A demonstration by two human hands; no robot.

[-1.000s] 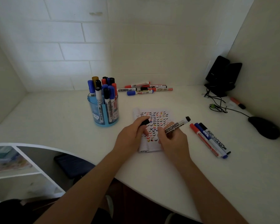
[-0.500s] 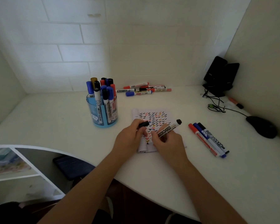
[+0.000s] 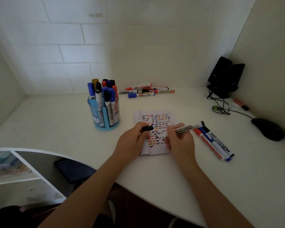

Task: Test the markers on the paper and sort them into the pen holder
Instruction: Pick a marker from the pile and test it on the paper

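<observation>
A small paper [image 3: 156, 119] covered in rows of coloured check marks lies on the white desk [image 3: 56, 125]. My right hand [image 3: 179, 142] grips a black whiteboard marker [image 3: 186, 128], tilted low, its tip over the paper. My left hand [image 3: 133, 140] rests on the paper's left edge and pinches the marker's black cap [image 3: 147, 128]. A blue pen holder [image 3: 104, 112] full of upright markers stands to the left of the paper. Three markers [image 3: 214, 143], red, blue and black, lie side by side to the right of my right hand.
Several loose markers [image 3: 146, 91] lie by the back wall. Black speakers [image 3: 225, 76] with tangled cables stand in the right corner, an orange marker [image 3: 240, 104] beside them. A black mouse [image 3: 268, 129] sits at the right wall. A white shelf [image 3: 15, 175] is lower left.
The marker in my right hand has tipped lower, and its tip has shifted along the paper. My left hand keeps hold of the cap in the same place.
</observation>
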